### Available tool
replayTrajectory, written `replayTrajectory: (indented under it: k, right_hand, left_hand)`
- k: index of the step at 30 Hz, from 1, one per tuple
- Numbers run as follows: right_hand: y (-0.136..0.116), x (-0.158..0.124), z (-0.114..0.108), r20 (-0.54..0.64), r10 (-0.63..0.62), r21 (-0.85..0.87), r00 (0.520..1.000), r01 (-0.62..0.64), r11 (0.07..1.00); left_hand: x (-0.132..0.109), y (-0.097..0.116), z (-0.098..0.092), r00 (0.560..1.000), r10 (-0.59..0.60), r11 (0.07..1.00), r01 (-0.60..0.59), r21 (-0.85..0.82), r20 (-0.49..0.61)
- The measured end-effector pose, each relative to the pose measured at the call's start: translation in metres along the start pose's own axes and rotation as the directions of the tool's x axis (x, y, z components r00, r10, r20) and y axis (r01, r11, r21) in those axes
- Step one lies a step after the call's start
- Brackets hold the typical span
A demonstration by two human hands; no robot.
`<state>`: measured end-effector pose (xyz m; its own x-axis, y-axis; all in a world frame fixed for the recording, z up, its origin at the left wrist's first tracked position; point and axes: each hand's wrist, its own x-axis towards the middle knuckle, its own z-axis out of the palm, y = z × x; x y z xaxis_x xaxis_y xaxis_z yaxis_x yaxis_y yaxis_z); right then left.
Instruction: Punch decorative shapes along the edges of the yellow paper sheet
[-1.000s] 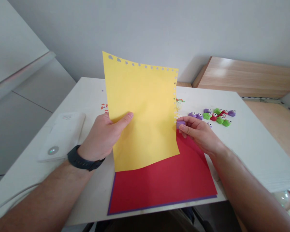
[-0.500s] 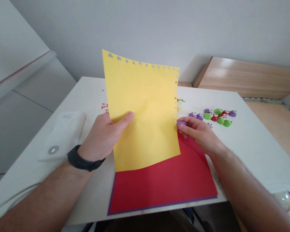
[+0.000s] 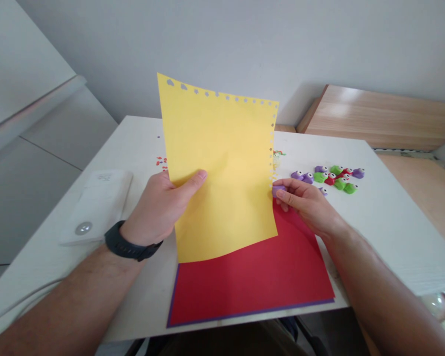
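Yellow paper (image 3: 222, 168) stands upright over the tabletop (image 3: 385, 217), pinched at its 9 o'clock edge by the left hand (image 3: 159, 207). At 3 o'clock, the right hand (image 3: 306, 202) has its grip clamped on a purple punch (image 3: 278, 188) at the perforated edge. Red paper (image 3: 252, 282) lies beneath; spare punches (image 3: 330, 178) cluster further right, a white device (image 3: 96, 205) sits left.

yellow sheet (image 3: 222, 168): matt paper, smooth, punched edges | red sheet (image 3: 252, 282): matt paper | small punches (image 3: 330, 177): glossy plastic | worktop (image 3: 385, 222): white, matt, faint grain | watch strap (image 3: 128, 244): dark matt rubbery | side board (image 3: 378, 116): light smooth wood
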<state>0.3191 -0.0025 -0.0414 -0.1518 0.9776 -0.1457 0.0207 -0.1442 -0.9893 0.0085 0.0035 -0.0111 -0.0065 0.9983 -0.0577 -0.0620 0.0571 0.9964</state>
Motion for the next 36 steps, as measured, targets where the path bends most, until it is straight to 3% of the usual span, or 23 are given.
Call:
replayTrajectory:
  k: [18, 27, 36]
  right_hand:
    - [-0.004, -0.002, 0.007, 0.082, 0.014, 0.028, 0.997, -0.016, 0.999]
    - [-0.007, -0.002, 0.008, 0.065, 0.105, 0.114, 0.992, -0.112, 0.987]
    - [-0.008, -0.001, 0.009, 0.058, 0.071, 0.096, 0.996, -0.077, 0.992]
  left_hand:
    - [-0.001, 0.000, 0.000, 1.000, 0.009, 1.000, -0.010, 0.029, 0.015]
    - [-0.003, 0.002, 0.001, 1.000, 0.028, 0.999, -0.028, 0.039, -0.003]
    - [-0.004, 0.004, 0.000, 1.000, 0.018, 0.998, -0.018, 0.064, 0.000]
